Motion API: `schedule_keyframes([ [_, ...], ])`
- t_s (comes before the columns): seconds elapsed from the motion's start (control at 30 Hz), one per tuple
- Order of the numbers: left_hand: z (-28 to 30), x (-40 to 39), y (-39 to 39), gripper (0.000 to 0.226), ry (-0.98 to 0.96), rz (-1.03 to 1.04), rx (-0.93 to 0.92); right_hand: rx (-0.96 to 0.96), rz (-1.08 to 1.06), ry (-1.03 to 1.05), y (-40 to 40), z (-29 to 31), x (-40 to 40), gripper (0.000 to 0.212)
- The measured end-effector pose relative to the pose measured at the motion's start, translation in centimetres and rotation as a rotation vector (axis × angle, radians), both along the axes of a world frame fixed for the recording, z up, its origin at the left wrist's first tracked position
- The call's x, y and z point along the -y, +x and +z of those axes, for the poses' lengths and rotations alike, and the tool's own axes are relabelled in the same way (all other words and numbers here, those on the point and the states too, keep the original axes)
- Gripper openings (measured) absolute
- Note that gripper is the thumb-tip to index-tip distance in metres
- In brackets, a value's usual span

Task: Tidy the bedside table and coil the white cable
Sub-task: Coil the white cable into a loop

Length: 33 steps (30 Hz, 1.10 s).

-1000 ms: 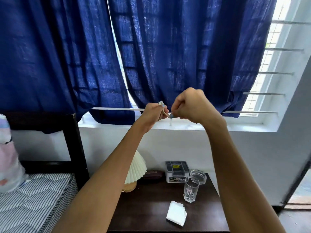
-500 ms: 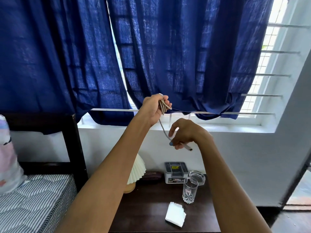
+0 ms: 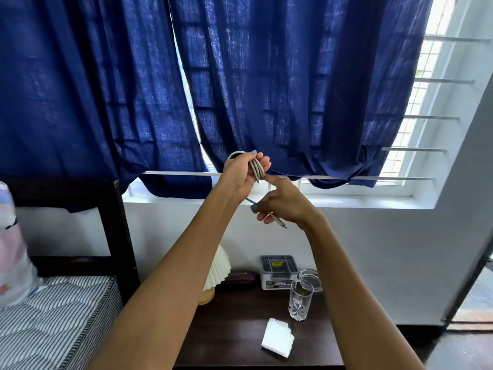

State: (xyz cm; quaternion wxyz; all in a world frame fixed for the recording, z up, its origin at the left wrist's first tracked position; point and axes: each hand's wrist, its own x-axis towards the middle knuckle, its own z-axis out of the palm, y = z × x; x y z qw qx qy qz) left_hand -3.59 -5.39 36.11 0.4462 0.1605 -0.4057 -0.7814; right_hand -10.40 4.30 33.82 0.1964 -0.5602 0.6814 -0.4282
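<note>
Your left hand (image 3: 241, 174) clenches the coiled white cable (image 3: 256, 169); your right hand (image 3: 284, 206) pinches its loose plug end, which could slip and unravel the loops.

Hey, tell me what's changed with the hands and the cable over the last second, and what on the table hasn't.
The hands, close together a second ago, have separated: the left hand keeps the coiled white cable raised, while the right hand dropped below it, drawing out the loose end with the plug, index finger now pointing up at the coil. Nothing was let go. The glass, folded white cloth, lamp and grey box stayed put.
</note>
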Motion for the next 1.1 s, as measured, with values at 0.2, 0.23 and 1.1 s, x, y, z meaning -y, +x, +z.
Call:
schedule_keyframes([
  [0.2,-0.8,0.1,-1.2,0.025,-0.017,0.164,0.152,-0.086,-0.056,0.229,-0.2,0.5,-0.5,0.056],
  [0.23,-0.9,0.4,-1.3,0.025,-0.034,0.202,0.195,-0.155,-0.075,0.262,-0.3,0.8,-0.6,0.046],
  [1.1,-1.5,1.5,-0.5,0.019,-0.057,-0.013,0.433,-0.624,-0.525,0.312,1.1,3.6,-4.1,0.023],
])
